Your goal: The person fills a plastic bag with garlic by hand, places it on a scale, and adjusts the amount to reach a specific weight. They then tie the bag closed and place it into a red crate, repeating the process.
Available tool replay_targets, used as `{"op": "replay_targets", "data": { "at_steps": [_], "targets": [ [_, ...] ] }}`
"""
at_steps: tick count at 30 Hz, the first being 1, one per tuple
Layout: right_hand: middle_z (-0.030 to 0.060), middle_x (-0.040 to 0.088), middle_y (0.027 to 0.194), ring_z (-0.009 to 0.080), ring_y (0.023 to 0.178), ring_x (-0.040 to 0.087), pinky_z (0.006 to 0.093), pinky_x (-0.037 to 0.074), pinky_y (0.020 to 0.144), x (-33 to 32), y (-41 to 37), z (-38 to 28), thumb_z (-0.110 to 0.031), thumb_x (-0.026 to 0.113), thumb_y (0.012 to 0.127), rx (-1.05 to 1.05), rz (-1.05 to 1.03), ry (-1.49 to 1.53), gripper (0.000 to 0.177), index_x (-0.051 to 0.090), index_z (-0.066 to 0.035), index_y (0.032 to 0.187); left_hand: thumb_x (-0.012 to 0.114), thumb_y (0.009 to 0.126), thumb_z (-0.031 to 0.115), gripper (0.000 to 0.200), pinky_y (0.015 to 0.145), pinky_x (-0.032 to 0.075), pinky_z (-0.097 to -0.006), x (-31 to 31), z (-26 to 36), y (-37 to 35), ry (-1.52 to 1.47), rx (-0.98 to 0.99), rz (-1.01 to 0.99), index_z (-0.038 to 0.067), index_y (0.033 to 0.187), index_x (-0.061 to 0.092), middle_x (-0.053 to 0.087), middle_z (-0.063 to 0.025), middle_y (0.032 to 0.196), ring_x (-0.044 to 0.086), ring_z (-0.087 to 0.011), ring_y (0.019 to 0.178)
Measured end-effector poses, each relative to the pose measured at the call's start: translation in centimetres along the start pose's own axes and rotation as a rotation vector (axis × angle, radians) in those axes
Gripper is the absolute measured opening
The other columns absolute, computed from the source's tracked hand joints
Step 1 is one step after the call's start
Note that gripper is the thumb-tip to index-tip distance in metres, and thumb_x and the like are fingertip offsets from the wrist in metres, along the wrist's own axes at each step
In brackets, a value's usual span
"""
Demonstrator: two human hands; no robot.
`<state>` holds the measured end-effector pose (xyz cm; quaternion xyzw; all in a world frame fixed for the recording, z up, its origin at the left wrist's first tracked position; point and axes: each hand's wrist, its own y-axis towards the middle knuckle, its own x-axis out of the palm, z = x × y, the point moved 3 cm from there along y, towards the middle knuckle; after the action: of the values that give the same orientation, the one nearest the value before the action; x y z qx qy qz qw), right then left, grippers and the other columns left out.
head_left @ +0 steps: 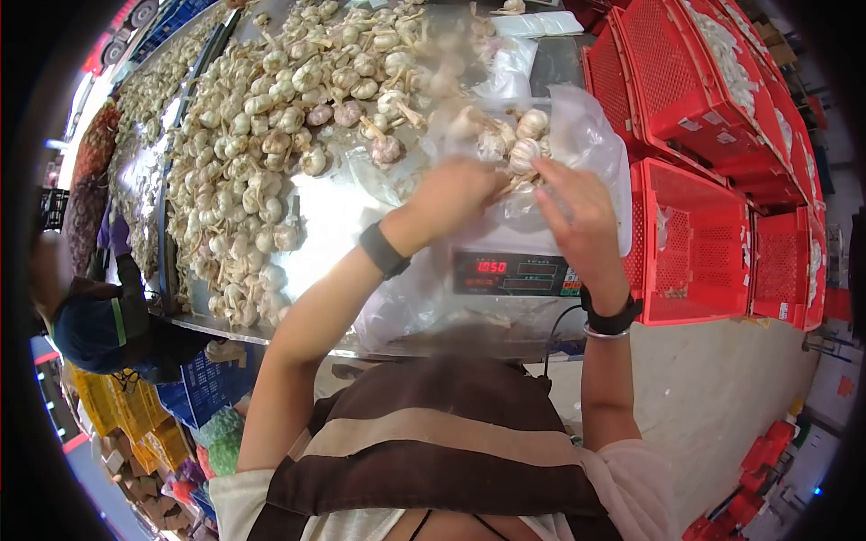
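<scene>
A clear plastic bag (582, 122) with several garlic bulbs (525, 155) in it lies on the white pan of a digital scale (514, 273), whose red display reads about 1.050. My left hand (456, 197), smeared by motion, is at the near left side of the bagged bulbs, its fingertips hidden among the bulbs and stems. From the right, my right hand (579, 212) reaches over the bag with its fingers apart, one fingertip right at a bulb. More loose garlic (386, 149) lies on the metal table, left of the scale.
A large heap of garlic (262, 135) covers the table's left part. Red plastic crates (695, 243) stand along the right, some stacked and filled. Flat white bags (538, 24) lie at the back. Another person (99, 329) stands at the far left, near blue and yellow crates.
</scene>
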<state>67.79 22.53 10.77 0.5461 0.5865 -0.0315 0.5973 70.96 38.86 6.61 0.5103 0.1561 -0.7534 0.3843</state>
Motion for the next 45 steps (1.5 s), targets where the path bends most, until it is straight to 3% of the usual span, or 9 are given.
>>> {"op": "replay_targets", "data": {
  "at_steps": [2, 6, 8, 13, 23, 30, 32, 38, 45],
  "targets": [
    [0.0119, 0.062, 0.088, 0.0281, 0.077, 0.060, 0.0342, 0.046, 0.068, 1.4, -1.4, 0.7, -0.015, 0.056, 0.080, 0.221, -0.189, -0.047, 0.033, 0.053, -0.003, 0.111, 0.053, 0.072, 0.009, 0.016, 0.065, 0.045, -0.0394, 0.7, 0.5, -0.5, -0.094, -0.169, -0.246, 0.007, 0.087, 0.057, 0.059, -0.0125, 0.081, 0.058, -0.0285, 0.081],
    [0.0119, 0.062, 0.079, 0.0292, 0.071, 0.060, 0.0360, 0.045, 0.062, 0.6, -3.3, 2.3, -0.019, 0.056, 0.080, 0.447, -0.409, -0.276, 0.044, 0.045, -0.003, 0.120, 0.049, 0.078, 0.013, 0.012, 0.062, 0.045, -0.0404, 3.9, 3.0, -4.2, -0.244, 0.028, -0.126, 0.007, 0.088, 0.054, 0.058, -0.0130, 0.080, 0.058, -0.0295, 0.076],
    [0.0131, 0.061, 0.074, 0.0296, 0.070, 0.060, 0.0363, 0.045, 0.062, 0.1, -4.6, 3.5, -0.019, 0.058, 0.079, 0.898, -0.441, -0.257, 0.052, 0.039, -0.002, 0.124, 0.049, 0.080, 0.014, 0.011, 0.062, 0.045, -0.0405, 4.1, 3.8, -4.5, -0.344, -0.014, -0.158, 0.007, 0.088, 0.053, 0.057, -0.0130, 0.080, 0.057, -0.0302, 0.076],
    [0.0165, 0.061, 0.080, 0.0319, 0.073, 0.059, 0.0382, 0.045, 0.065, -1.0, -5.0, 4.9, -0.014, 0.059, 0.077, 0.839, -0.225, -0.116, 0.055, 0.037, -0.004, 0.126, 0.050, 0.082, 0.017, 0.012, 0.062, 0.044, -0.0405, 1.4, 2.4, -2.4, -0.279, -0.134, 0.235, 0.007, 0.089, 0.048, 0.050, -0.0121, 0.085, 0.055, -0.0322, 0.073],
    [0.0107, 0.060, 0.093, 0.0287, 0.078, 0.058, 0.0360, 0.045, 0.066, 2.9, -4.9, 5.2, -0.002, 0.061, 0.066, 0.327, -0.212, -0.035, 0.041, 0.054, -0.007, 0.107, 0.058, 0.077, 0.014, 0.016, 0.058, 0.047, -0.0367, 1.7, 1.5, -1.0, -0.108, -0.220, 0.142, 0.005, 0.090, 0.054, 0.053, -0.0095, 0.089, 0.057, -0.0291, 0.070],
    [0.0091, 0.058, 0.105, 0.0224, 0.086, 0.059, 0.0301, 0.047, 0.069, 3.0, -4.4, 5.3, 0.000, 0.063, 0.064, 0.460, -0.298, 0.069, 0.048, 0.052, -0.007, 0.110, 0.056, 0.078, 0.014, 0.019, 0.065, 0.047, -0.0352, 0.5, 1.5, -2.6, -0.315, -0.357, 0.139, 0.006, 0.094, 0.056, 0.055, -0.0114, 0.088, 0.057, -0.0278, 0.077],
    [0.0097, 0.056, 0.111, 0.0145, 0.090, 0.058, 0.0241, 0.047, 0.066, 2.0, -4.3, 4.9, -0.002, 0.066, 0.065, 0.925, -0.432, 0.524, 0.052, 0.048, -0.005, 0.114, 0.058, 0.078, 0.005, 0.024, 0.062, 0.047, -0.0252, 0.7, 1.4, -3.2, -0.597, -0.300, 0.216, 0.001, 0.102, 0.054, 0.057, -0.0069, 0.086, 0.060, -0.0162, 0.075],
    [0.0075, 0.056, 0.105, 0.0145, 0.090, 0.055, 0.0216, 0.046, 0.060, 1.5, -4.3, 1.1, -0.011, 0.071, 0.069, 0.825, -0.009, 1.318, 0.059, 0.041, 0.000, 0.119, 0.061, 0.077, 0.002, 0.037, 0.067, 0.048, -0.0237, -0.8, 5.6, -2.7, -1.115, -0.363, 0.272, 0.004, 0.112, 0.051, 0.047, -0.0052, 0.102, 0.057, -0.0135, 0.088],
    [0.0062, 0.051, 0.109, 0.0153, 0.094, 0.052, 0.0260, 0.047, 0.065, 2.3, -4.9, -1.4, -0.013, 0.064, 0.078, 0.908, 0.017, 1.821, 0.053, 0.038, -0.002, 0.122, 0.077, 0.062, 0.014, 0.061, 0.060, 0.045, -0.0236, -2.2, 6.5, -3.7, -0.636, -0.209, 0.337, 0.009, 0.117, 0.050, 0.037, -0.0066, 0.114, 0.049, -0.0133, 0.071]
  ]
}}
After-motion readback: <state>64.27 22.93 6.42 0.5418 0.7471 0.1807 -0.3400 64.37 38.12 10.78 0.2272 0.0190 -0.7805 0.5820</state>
